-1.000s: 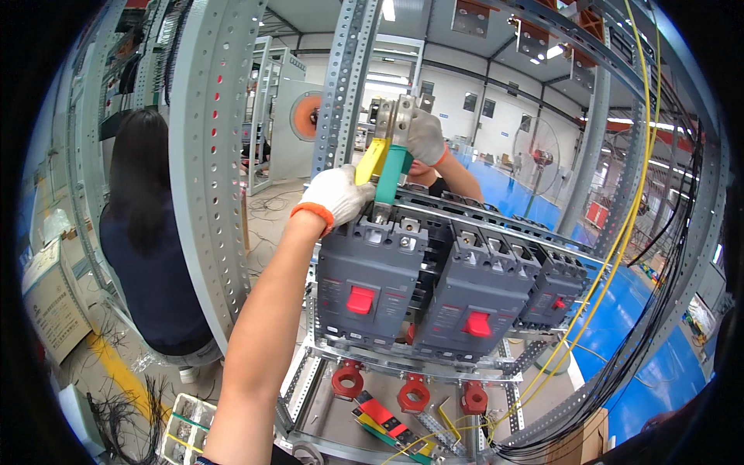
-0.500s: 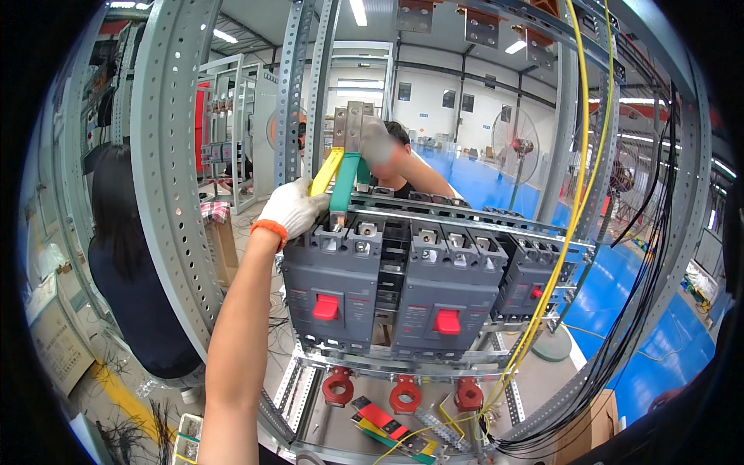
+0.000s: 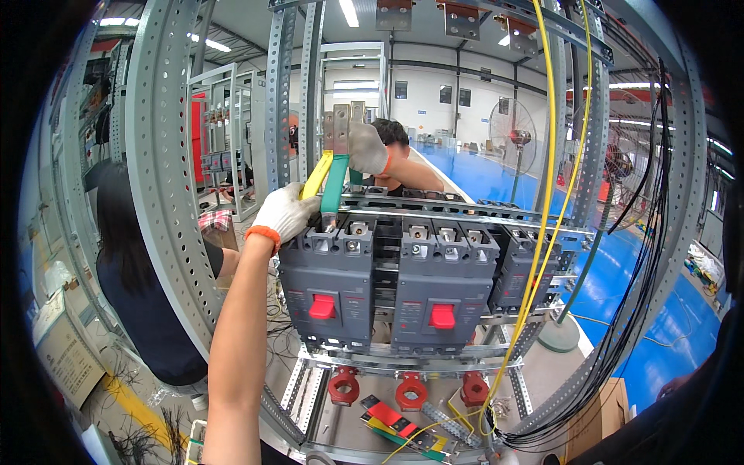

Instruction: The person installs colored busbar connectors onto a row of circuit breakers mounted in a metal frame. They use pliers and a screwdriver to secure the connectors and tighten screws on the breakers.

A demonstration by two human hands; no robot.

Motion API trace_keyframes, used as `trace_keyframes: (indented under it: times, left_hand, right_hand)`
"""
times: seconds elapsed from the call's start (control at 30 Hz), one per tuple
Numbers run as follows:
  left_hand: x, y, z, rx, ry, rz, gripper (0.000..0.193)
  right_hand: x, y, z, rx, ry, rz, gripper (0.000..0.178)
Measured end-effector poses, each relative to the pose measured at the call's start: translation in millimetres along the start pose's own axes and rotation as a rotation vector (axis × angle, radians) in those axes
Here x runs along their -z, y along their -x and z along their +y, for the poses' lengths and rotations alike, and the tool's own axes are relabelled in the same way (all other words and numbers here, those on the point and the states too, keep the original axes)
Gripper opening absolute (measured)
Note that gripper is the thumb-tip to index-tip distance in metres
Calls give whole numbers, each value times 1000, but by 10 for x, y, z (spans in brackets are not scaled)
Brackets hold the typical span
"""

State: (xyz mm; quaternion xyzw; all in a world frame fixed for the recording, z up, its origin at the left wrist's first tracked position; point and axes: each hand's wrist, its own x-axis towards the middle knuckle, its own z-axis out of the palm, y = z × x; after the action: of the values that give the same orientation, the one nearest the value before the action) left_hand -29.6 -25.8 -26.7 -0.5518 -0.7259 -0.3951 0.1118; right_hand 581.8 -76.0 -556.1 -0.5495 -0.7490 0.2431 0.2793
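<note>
My left hand (image 3: 285,213), in a white glove with an orange cuff, is closed around the lower part of a yellow-sleeved busbar (image 3: 317,177). Beside it a green-sleeved busbar (image 3: 335,183) rises from a terminal of the left grey circuit breaker (image 3: 325,271). Both bars have bare metal upper ends with holes. Across the breakers, a co-worker's gloved hand (image 3: 367,149) is at those upper ends. A second large breaker (image 3: 444,279) with a red handle sits to the right, and a smaller one (image 3: 525,271) beyond it. My right hand does not show.
Perforated steel uprights (image 3: 167,178) frame the work. Yellow wires (image 3: 545,232) hang in front of the right breakers, with black cables (image 3: 639,287) farther right. Red ring-shaped parts (image 3: 411,392) sit below the breakers; coloured busbars (image 3: 395,418) lie beneath. Another person (image 3: 143,287) stands at left.
The view has shifted slightly. My left hand keeps its grasp on the yellow busbar. The co-worker's head is lower and farther from the bars, and an arm of the person at left has come into sight.
</note>
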Motion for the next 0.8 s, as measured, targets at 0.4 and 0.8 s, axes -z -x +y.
trace_keyframes:
  times: [0.4, 0.8]
  left_hand:
    - [40, 55, 86, 47, 26, -28, 55]
    - [-12, -4, -60, 6, 33, 26, 54]
  right_hand:
    - [63, 35, -178, -196, 123, 8, 38]
    - [158, -24, -366, -263, 151, -56, 35]
